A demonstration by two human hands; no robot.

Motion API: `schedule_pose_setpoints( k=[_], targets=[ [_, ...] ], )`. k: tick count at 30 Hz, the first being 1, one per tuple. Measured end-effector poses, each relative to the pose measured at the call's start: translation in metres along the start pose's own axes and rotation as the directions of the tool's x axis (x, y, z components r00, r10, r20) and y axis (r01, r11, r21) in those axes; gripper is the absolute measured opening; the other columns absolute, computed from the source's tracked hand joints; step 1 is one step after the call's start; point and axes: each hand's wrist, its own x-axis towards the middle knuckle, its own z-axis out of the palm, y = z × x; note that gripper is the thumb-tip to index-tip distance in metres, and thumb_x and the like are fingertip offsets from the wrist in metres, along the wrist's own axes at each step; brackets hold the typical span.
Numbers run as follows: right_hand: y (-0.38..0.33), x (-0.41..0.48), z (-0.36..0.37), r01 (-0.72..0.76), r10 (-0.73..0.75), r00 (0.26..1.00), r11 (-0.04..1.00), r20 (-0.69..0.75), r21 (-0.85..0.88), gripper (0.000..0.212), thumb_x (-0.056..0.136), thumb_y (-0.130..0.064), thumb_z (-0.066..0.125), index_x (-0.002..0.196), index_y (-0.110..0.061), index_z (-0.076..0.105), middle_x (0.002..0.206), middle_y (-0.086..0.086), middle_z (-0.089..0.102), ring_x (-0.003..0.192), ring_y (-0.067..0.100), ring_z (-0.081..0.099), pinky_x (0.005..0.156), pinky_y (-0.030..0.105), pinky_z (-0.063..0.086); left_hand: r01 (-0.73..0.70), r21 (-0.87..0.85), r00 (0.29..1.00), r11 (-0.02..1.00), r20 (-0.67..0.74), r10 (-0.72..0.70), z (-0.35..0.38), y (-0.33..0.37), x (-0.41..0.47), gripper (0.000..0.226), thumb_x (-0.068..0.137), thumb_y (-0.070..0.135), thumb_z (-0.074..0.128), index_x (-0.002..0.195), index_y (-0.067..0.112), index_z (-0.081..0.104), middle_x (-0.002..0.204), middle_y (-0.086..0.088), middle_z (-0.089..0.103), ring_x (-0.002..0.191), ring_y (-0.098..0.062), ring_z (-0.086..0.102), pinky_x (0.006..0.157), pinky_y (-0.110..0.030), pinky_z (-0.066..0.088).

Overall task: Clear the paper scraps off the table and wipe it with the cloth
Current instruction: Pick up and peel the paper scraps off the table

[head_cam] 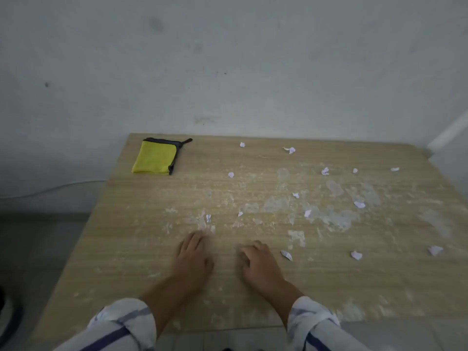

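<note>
Resting on stained wooden table (131,249), both hands, paper scraps (359,204), grey wall (228,59)

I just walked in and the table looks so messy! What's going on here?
A person in striped sleeves is at the light wooden table, both hands resting on it near the front edge. The left hand lies open; the right hand has curled fingers, and whether it holds anything is hidden. Small white paper scraps are scattered across the table, mostly on the right. The folded yellow cloth with dark edging sits untouched at the far left corner.
</note>
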Motion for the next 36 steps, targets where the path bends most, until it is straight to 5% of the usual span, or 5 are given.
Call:
schedule_pose_setpoints(
  k=[13,18,23,29,36],
  targets=[
    [0.060,-0.020,-0.023,-0.264,0.237,0.953,0.955,-0.188,-0.132,0.034,0.092,-0.018,0.043,0.125,-0.016,0.051,0.134,0.005,0.046,0.122,0.026,0.038,0.100,0.035,0.036,-0.012,-0.033,0.993,0.999,-0.116,0.008,-0.020,0.014,0.077,0.043,0.090,0.002,0.047,0.133,0.008,0.048,0.139,-0.010,0.044,0.126,-0.029,0.035,0.104,-0.038,0.034],
    [0.057,-0.011,-0.018,-0.154,0.136,0.972,0.984,-0.192,-0.086,0.021,0.089,-0.005,0.043,0.101,-0.004,0.061,0.108,0.011,0.055,0.100,0.023,0.045,0.077,0.020,0.030,-0.038,-0.083,0.981,0.996,-0.195,0.021,-0.021,0.013,0.075,0.025,0.081,-0.007,0.051,0.097,0.003,0.066,0.099,-0.013,0.059,0.097,-0.029,0.049,0.072,-0.032,0.038],
    [0.025,0.029,-0.031,-0.046,0.063,0.985,0.993,-0.160,0.104,0.021,0.087,0.001,0.040,0.089,-0.003,0.061,0.087,0.002,0.044,0.080,0.017,0.041,0.060,0.017,0.026,-0.008,-0.215,0.972,0.977,-0.232,-0.043,-0.025,0.010,0.066,0.016,0.087,0.003,0.053,0.091,0.005,0.069,0.091,-0.011,0.061,0.091,-0.026,0.053,0.070,-0.027,0.036],
    [-0.009,0.094,-0.041,0.001,0.014,0.995,0.987,-0.095,0.159,0.058,0.080,0.012,0.034,0.132,-0.011,0.046,0.132,0.008,0.043,0.120,0.022,0.041,0.104,0.036,0.037,0.110,-0.300,0.958,0.947,-0.221,-0.182,-0.021,0.004,0.052,0.017,0.088,0.008,0.054,0.096,0.011,0.069,0.096,-0.007,0.062,0.092,-0.023,0.055,0.073,-0.025,0.036],
    [-0.011,0.102,-0.026,0.023,-0.024,0.999,0.998,-0.029,-0.051,0.034,0.084,0.008,0.035,0.108,0.002,0.059,0.122,0.020,0.049,0.114,0.033,0.046,0.093,0.038,0.040,0.207,-0.352,0.947,0.913,-0.163,-0.277,-0.018,-0.001,0.033,0.025,0.086,0.007,0.052,0.101,0.018,0.068,0.105,-0.001,0.062,0.101,-0.020,0.055,0.079,-0.024,0.039]
  ],
)
